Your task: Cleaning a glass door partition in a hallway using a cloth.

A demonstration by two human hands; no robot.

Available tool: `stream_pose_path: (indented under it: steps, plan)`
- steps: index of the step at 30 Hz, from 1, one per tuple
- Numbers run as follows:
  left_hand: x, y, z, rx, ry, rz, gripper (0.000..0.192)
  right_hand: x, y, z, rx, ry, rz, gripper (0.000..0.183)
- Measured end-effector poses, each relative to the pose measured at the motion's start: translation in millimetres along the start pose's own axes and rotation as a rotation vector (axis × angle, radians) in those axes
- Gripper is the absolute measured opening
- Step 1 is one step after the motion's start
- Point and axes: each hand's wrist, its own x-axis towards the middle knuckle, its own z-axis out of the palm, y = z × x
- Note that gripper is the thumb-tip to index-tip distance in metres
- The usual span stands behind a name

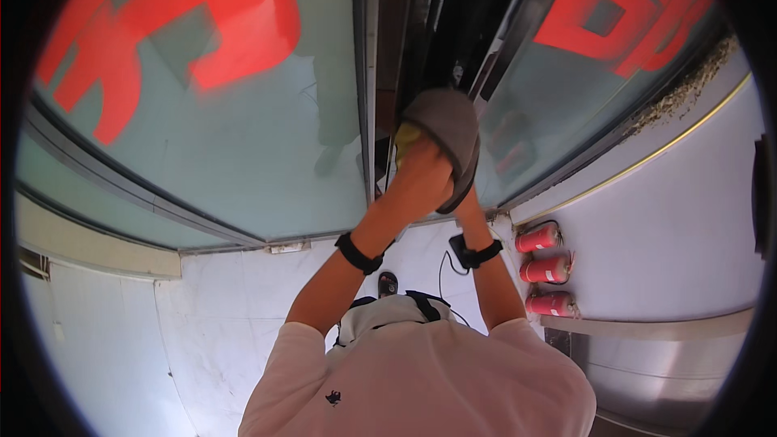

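My left hand (422, 173) is raised ahead of me at the gap between two glass doors. Its fingers go under a grey-brown cloth piece (446, 121) with dark edging, which it appears to grip. What kind of article this is cannot be made out. Something yellow (407, 136) shows beside my fingers. My right forearm (476, 218) reaches up to the same spot, but the cloth piece and my left hand hide the right hand. Behind the cloth stand a dark upright strip (452, 30) and the metal door frame (370, 73).
Left and right are glass panels (243, 152) with large red characters (255, 18). Three red fire extinguishers (546, 270) stand on the right by the white wall (655, 243). Below lies a pale tiled floor (230, 297). A cable (442, 273) hangs by my right wrist strap (476, 252).
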Motion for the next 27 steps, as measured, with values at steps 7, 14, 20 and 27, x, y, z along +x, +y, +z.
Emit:
stream_pose_path:
  steps: [7,14,20,27]
  plan:
    - [-54,-13,40,-0.262,0.017,-0.179,0.037,-38,-3,17,0.236,0.067,0.175,0.058]
    - [51,38,-56,-0.085,0.117,0.24,0.029,41,-41,-10,0.284,0.44,-0.186,0.065]
    - [14,10,-2,-0.191,0.202,0.126,0.028,8,-52,-6,-0.21,0.407,-0.19,0.045]
    - [-77,12,81,-0.452,0.109,-0.334,0.047,-62,-21,-20,-0.274,0.199,0.092,0.048]
